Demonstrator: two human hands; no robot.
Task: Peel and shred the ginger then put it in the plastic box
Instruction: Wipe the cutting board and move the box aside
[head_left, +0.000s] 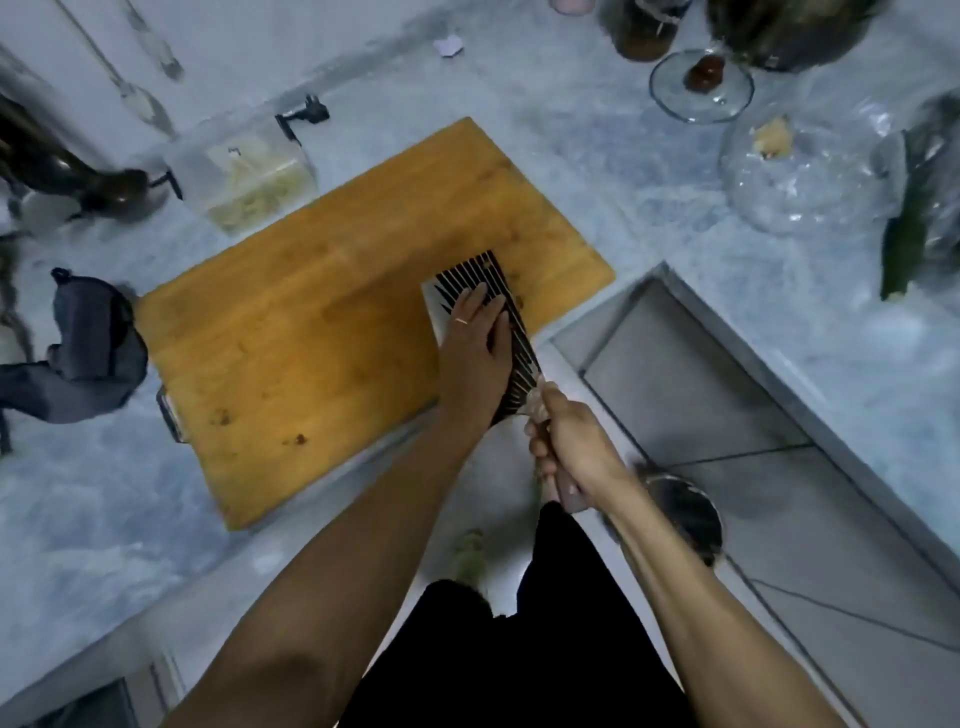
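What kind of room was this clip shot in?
Most likely a home kitchen: a rectangular wooden cutting board lies on a pale marbled stone countertop, a recessed steel sink sits to its right, and a black-ribbed cleaver rests on the board.

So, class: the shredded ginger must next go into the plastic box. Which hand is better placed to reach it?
Left. The left hand lies flat on the cleaver blade, nearer the plastic box; the right hand grips the handle.

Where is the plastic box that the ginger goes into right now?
In the head view the plastic box sits on the counter at upper left, just beyond the far left corner of the wooden cutting board, with pale shreds already inside.
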